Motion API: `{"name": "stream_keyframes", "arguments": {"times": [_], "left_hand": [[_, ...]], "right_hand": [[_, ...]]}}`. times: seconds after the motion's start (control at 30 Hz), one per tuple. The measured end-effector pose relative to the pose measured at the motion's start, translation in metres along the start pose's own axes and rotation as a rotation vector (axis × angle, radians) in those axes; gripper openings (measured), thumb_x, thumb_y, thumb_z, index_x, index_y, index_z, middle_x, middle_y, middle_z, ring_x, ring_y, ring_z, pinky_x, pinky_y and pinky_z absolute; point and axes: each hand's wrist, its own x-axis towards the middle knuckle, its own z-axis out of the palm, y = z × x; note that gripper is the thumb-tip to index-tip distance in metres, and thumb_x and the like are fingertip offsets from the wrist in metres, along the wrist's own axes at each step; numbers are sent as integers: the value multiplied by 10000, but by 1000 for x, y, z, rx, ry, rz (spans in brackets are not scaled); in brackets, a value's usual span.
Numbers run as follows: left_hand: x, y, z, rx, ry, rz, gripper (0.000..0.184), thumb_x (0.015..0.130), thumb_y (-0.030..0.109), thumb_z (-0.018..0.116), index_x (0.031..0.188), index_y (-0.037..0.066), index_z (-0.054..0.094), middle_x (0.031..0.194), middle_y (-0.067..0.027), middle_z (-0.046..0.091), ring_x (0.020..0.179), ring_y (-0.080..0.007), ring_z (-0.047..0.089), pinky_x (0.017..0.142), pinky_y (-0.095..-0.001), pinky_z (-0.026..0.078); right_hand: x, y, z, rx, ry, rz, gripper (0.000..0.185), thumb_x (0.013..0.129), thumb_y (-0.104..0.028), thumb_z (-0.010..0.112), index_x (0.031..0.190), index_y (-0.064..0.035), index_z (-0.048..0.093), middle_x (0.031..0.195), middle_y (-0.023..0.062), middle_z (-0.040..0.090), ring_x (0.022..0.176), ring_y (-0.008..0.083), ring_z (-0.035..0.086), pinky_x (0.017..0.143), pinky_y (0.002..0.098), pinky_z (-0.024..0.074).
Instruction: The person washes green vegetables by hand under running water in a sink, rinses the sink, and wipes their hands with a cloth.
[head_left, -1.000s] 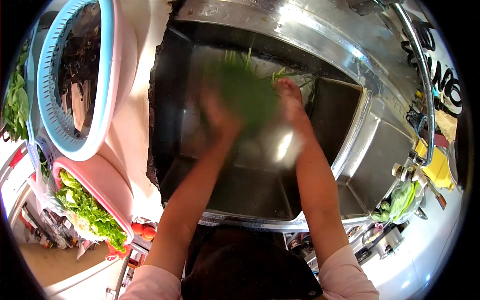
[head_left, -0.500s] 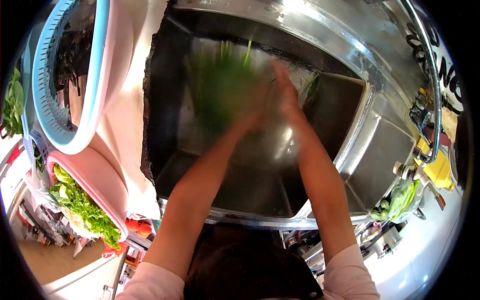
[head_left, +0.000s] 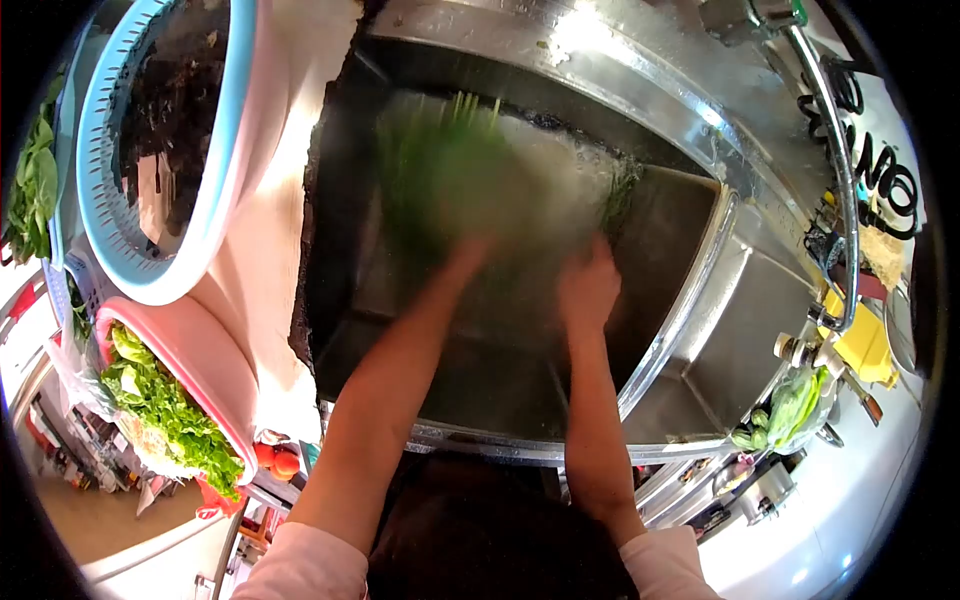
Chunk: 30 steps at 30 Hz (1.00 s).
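Both hands are over a dark metal sink (head_left: 490, 390). My left hand (head_left: 472, 252) is at a blurred mass of green leafy stalks (head_left: 440, 165) on the sink's left side; its fingers are lost in motion blur and among the greens. My right hand (head_left: 588, 285) is lower and to the right, apart from the main bunch, with its fingers smeared by motion. A small clump of greens (head_left: 620, 190) lies near the right wall of the sink, just beyond my right hand.
Left of the sink stand a blue strainer basket (head_left: 95, 170) with dark contents and a pink basin (head_left: 190, 350) with lettuce (head_left: 160, 400). A faucet pipe (head_left: 845, 180) arches at the right, near a yellow container (head_left: 862, 345) and bagged green vegetables (head_left: 795, 405).
My right hand has moved down toward the near side of the sink. My left hand remains at the greens, which are still blurred. The whole view has shifted slightly.
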Motion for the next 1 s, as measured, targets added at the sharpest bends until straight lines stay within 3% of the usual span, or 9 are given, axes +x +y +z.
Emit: {"name": "stream_keyframes", "arguments": {"times": [0.17,0.33,0.47,0.53,0.63,0.67,0.73,0.83,1.0], "left_hand": [[-17,17,-3,-99,-122,-111,405,923,153,632,1301,31,553,1311,-139,568,1212,-255,534,1013,-393,418],[-34,44,-11,28,-156,-129,379,940,117,602,1287,-25,548,1254,-124,619,1097,-229,597,950,-390,454],[-25,13,-2,155,-120,-40,349,955,116,582,1265,-41,547,1162,-115,662,995,-207,629,900,-384,467],[-22,-9,-2,67,-131,-28,363,964,124,575,1283,-42,531,1123,-115,676,945,-192,641,874,-375,474],[-17,-10,5,38,-127,62,379,975,149,574,1300,-37,517,1050,-106,690,841,-163,643,801,-349,487],[-17,-5,5,98,-132,73,378,977,158,575,1299,-31,519,1013,-98,696,794,-152,637,761,-337,491],[-24,15,0,29,-120,7,372,979,173,578,1293,-19,524,927,-78,696,716,-136,615,684,-318,486],[-38,31,-7,-147,-145,-126,349,978,198,588,1264,2,547,798,-45,677,645,-120,578,592,-297,459],[-45,72,-20,-7,-235,-157,280,955,258,624,1118,31,626,729,-18,651,628,-97,563,559,-281,428]], "right_hand": [[27,-17,44,89,-100,-350,283,905,-329,635,1011,-82,722,909,159,709,812,363,677,744,458,523],[71,11,120,90,-544,-249,332,910,-354,628,967,-36,708,792,158,700,726,307,679,687,438,529],[72,18,88,669,-81,-7,271,895,-265,666,1048,-41,657,770,98,670,647,189,639,535,349,487],[91,28,75,1009,-129,215,240,885,-206,684,1063,-52,632,764,62,650,617,138,604,481,294,448],[74,26,74,1403,-444,126,183,872,-154,699,1015,-70,622,748,44,634,578,132,558,472,267,425],[65,9,68,854,-413,248,175,870,-174,707,978,-68,621,745,43,628,582,122,553,474,284,430],[57,13,79,615,-297,-177,163,867,-185,715,945,-73,625,734,35,618,590,116,563,472,291,431],[61,22,91,500,-232,-260,178,875,-199,709,862,-44,623,713,44,616,595,124,583,488,302,444],[110,51,91,836,-202,315,199,933,-187,620,888,6,610,765,84,634,601,148,595,493,296,467]]}}
